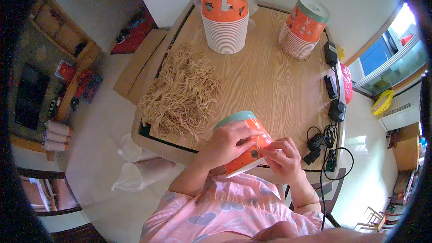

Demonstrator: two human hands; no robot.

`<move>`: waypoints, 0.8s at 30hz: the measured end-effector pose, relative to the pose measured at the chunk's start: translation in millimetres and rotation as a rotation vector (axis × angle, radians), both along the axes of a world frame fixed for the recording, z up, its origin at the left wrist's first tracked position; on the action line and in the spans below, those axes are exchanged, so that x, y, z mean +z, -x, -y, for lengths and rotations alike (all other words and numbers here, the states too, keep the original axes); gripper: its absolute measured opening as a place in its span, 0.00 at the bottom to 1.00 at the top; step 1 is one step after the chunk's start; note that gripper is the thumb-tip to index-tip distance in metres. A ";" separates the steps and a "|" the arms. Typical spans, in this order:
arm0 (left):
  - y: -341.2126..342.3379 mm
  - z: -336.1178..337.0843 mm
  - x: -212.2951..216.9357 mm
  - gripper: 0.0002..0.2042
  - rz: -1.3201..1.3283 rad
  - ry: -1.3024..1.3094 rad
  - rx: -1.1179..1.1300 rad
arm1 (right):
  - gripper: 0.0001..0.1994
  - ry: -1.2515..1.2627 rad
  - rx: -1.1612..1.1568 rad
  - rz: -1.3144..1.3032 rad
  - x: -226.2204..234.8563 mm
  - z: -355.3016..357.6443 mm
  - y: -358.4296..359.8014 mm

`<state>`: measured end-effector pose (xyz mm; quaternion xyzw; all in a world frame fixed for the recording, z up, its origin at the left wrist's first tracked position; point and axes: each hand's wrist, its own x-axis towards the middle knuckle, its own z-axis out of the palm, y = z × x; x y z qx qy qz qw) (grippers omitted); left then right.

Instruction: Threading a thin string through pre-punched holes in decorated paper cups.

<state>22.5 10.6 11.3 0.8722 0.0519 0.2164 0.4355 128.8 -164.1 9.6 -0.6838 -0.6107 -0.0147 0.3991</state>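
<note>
Both hands (252, 150) gripping orange cup (245, 141)

The wooden table (265, 85) stood directly before the person. On its left half lay a heap of dried fibre strands (182, 92), reaching to the near-left edge. Behind the heap, at the far centre, stood a stack of paper cups (225, 13). A second stack of paper cups (303, 29) leaned at the far right. Along the right edge lay three power adapters (332, 83), with a tangle of cables (324, 141) at the near-right corner. At the near edge, a single paper cup (245, 141) lay on its side between the left hand (225, 141) and the right hand (281, 157). Left of the table, on the floor, stood what appeared to be plastic-wrapped cup stacks (135, 166).
</note>
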 end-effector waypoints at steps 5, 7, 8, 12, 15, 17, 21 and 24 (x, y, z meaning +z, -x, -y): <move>1.9 -11.7 -2.3 0.08 -0.086 0.092 -0.152 | 0.14 -0.006 -0.001 0.018 -0.7 2.2 -2.4; 1.6 -12.8 0.0 0.07 -0.094 0.097 -0.128 | 0.14 0.003 0.024 0.014 -1.4 2.2 -2.7; 1.5 -13.7 -0.3 0.07 -0.091 0.095 -0.127 | 0.14 0.001 0.026 0.018 -1.2 1.8 -3.0; 0.7 -17.5 4.8 0.08 -0.080 0.115 -0.200 | 0.13 0.013 0.012 0.030 0.3 1.5 -4.5; -1.0 -18.8 2.9 0.08 -0.073 0.127 -0.240 | 0.12 0.018 0.010 0.046 0.7 0.7 -5.5; -0.7 -17.1 1.8 0.08 -0.042 0.133 -0.245 | 0.12 0.017 0.015 0.054 -0.3 1.4 -4.8; -0.9 -9.2 1.0 0.07 -0.045 0.145 -0.148 | 0.12 -0.005 0.035 0.054 0.5 2.1 -3.9; -1.6 -2.8 0.1 0.06 -0.027 0.115 -0.077 | 0.11 -0.009 0.036 0.047 0.4 1.6 -3.5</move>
